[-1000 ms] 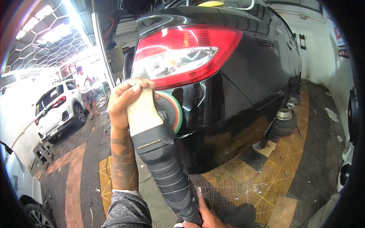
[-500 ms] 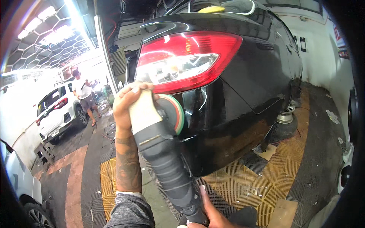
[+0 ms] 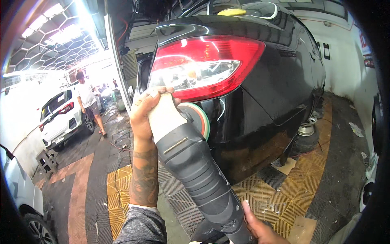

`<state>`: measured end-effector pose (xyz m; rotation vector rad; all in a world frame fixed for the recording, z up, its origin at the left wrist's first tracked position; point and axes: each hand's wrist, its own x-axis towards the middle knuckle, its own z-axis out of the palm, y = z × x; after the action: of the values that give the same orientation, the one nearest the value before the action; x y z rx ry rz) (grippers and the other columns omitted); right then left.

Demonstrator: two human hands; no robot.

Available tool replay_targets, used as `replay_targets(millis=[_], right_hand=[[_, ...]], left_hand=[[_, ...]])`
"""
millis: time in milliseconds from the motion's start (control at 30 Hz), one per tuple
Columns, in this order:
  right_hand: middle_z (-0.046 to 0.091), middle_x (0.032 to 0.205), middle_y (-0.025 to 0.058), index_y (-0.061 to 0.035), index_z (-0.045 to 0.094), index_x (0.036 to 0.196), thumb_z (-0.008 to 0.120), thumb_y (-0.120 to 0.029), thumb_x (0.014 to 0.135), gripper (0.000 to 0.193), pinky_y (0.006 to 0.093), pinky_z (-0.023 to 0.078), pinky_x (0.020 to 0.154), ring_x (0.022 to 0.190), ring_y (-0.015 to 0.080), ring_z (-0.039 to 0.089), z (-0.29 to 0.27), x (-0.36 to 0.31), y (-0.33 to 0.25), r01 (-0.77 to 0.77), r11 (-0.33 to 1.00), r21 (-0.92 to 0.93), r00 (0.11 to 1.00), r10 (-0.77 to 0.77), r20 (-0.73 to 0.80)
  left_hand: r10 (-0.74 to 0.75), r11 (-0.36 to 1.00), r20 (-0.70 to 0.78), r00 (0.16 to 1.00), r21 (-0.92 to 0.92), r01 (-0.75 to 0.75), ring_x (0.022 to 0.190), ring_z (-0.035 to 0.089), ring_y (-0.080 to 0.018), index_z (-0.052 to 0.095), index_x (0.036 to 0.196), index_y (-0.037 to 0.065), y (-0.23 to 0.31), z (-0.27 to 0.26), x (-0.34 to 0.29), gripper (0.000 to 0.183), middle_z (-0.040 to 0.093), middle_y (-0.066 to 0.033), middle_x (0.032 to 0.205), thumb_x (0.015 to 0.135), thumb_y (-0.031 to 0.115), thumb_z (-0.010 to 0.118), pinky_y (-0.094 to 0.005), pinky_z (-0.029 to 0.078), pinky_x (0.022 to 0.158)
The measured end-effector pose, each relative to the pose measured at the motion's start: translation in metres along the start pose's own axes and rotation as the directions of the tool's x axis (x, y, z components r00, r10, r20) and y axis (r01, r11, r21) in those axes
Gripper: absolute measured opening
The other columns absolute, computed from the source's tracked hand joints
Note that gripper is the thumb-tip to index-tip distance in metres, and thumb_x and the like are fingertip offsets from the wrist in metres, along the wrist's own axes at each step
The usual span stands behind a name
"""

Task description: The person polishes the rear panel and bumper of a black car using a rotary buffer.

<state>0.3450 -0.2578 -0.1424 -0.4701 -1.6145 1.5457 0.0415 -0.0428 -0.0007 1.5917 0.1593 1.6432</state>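
A black and cream car polisher (image 3: 199,171) slants across the middle, its round pad (image 3: 198,120) with a green and orange rim against the black bumper (image 3: 235,122), below the red and clear tail light (image 3: 207,67). My left hand (image 3: 148,110) is closed over the polisher's cream head, fingertips curled on its top. Low in the picture, my right hand (image 3: 260,227) wraps the rear of the black handle, thumb along its side; the other fingers are mostly hidden. The black car (image 3: 280,81) fills the centre and right.
A yellow pad or cloth (image 3: 231,12) lies on the car's trunk. A loose wheel (image 3: 305,138) sits on the floor beneath the car's side. At left are a white SUV (image 3: 61,116), a walking person (image 3: 87,97), a grey stool (image 3: 46,162) and another pale car (image 3: 22,191).
Both hands and the polisher sit slightly further right in the picture, the pad still at the bumper below the light. The view has shifted a little. The person at left has changed stance.
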Motion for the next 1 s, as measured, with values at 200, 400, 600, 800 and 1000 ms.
replay_targets(millis=[200,400,600,800,1000], right_hand=[[0.013,0.162,0.0226,0.0065,0.001,0.155,0.067,-0.015,0.089,0.096,0.0329,0.015,0.118,0.149,0.0238,0.018,-0.003,0.02,0.01,0.073,0.989,-0.129,0.997,-0.068,0.042],[0.011,0.162,0.0251,0.0099,0.002,0.154,0.066,-0.019,0.09,0.094,0.035,0.013,0.119,0.15,0.0265,0.014,-0.012,0.009,0.015,0.072,0.991,-0.111,0.997,-0.067,0.046],[0.044,0.144,0.0268,0.0068,0.017,0.153,0.065,-0.029,0.092,0.086,0.0377,0.038,0.108,0.131,0.0326,0.048,-0.015,-0.013,0.049,0.128,0.962,-0.241,0.939,-0.196,-0.282],[0.061,0.09,0.0117,0.0044,0.026,0.142,0.063,-0.018,0.091,0.066,0.0307,0.052,0.065,0.07,0.014,0.058,-0.069,-0.02,0.127,0.072,0.995,0.071,0.961,-0.05,-0.271],[0.063,0.087,0.0143,0.0078,0.027,0.141,0.068,-0.035,0.088,0.079,0.0357,0.054,0.07,0.073,0.0203,0.063,-0.052,-0.033,0.148,0.125,0.95,0.286,0.884,0.024,-0.466]], left_hand=[[0.039,0.99,-0.05,0.998,-0.136,-0.045,0.091,0.07,-0.037,0.059,0.109,-0.009,0.007,-0.024,-0.001,0.032,0.064,-0.0244,0.109,0.089,0.016,0.055,-0.0418,0.061,0.077],[0.014,0.999,-0.088,0.996,-0.034,-0.017,0.087,0.071,-0.0328,0.062,0.104,-0.009,0.004,0.011,0.0,0.028,0.066,-0.0231,0.107,0.088,0.014,0.058,-0.0397,0.06,0.075],[0.015,0.968,0.056,0.998,0.251,-0.029,0.082,0.07,-0.0292,0.064,0.105,-0.008,-0.013,0.086,0.005,0.03,0.067,-0.0204,0.102,0.089,0.016,0.057,-0.0365,0.059,0.071],[0.069,0.762,0.291,0.954,0.602,-0.238,0.079,0.068,-0.0148,0.075,0.094,0.0,-0.041,0.155,0.034,0.027,0.073,-0.0106,0.085,0.089,0.024,0.063,-0.0297,0.053,0.075],[-0.051,0.79,0.248,0.968,0.603,-0.113,0.072,0.065,-0.0111,0.075,0.091,0.001,-0.068,0.187,0.029,0.023,0.072,-0.0063,0.077,0.086,0.022,0.068,-0.028,0.051,0.07]])
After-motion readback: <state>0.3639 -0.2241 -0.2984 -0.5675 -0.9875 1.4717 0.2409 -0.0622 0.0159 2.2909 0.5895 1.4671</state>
